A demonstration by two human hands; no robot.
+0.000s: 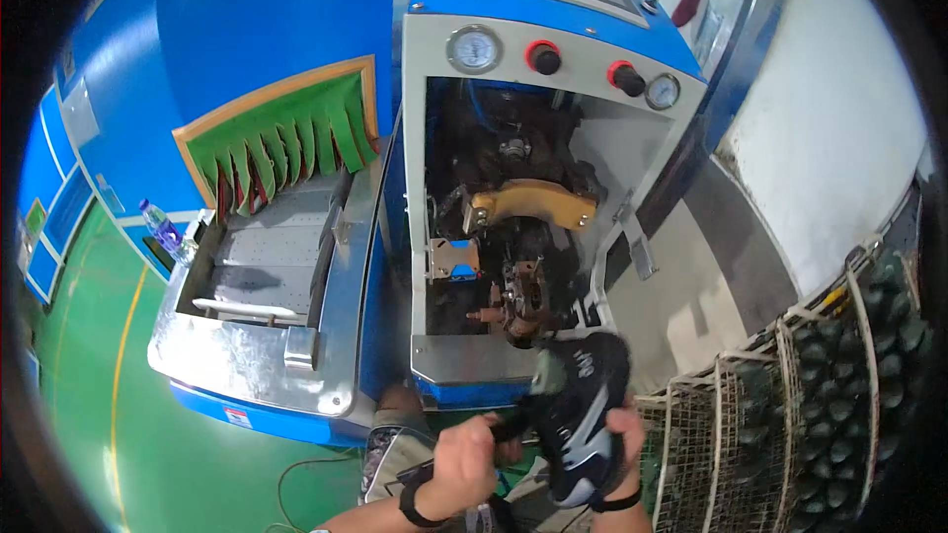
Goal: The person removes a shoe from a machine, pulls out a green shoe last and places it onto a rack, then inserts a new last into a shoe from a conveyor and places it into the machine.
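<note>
Both hands grasp a black shoe (578, 415) low in the view: the right hand (624, 434) wraps its side, and the left hand (464, 459) clenches its near end. The shoe hangs just before the open machine (553, 69), below the tan clamp (533, 202). Wire racks (790, 405) stand right; a conveyor (267, 266) and a bottle (163, 230) sit left.

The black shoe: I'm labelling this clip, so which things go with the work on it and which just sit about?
In hand: black shoe, held by left hand and right hand; open-fronted machine just ahead.
Lying about: water bottle; wire racks; conveyor.
</note>
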